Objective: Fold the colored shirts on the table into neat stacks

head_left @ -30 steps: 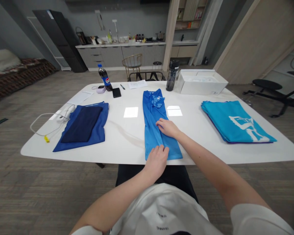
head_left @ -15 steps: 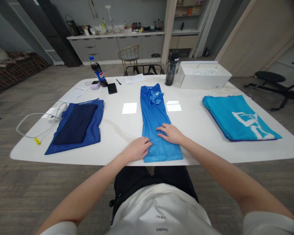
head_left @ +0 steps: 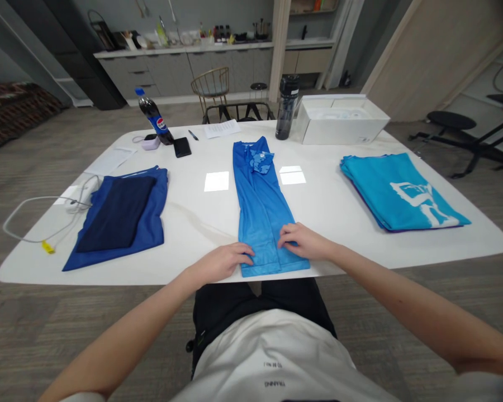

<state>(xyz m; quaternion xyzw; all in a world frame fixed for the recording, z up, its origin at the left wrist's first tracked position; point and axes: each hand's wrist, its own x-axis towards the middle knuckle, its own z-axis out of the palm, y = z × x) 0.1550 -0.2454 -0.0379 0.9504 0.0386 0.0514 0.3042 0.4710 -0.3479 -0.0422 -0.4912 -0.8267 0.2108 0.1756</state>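
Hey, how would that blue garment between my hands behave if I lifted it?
The blue garment would likely droop, since its cloth shows soft creases. Its patterned flap near the far end seems loosely laid, so might swing open.

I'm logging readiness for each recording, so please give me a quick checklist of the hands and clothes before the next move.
1. Left hand at the bright blue garment's lower left edge: ok.
2. Right hand at its lower right part: ok.
3. Garment wholly on the table: ok.
4. Garment free of creases: not ok, ripples show.
5. Turquoise pile and navy cloth apart from it: ok.
6. Layers underneath smooth: cannot tell, hidden.
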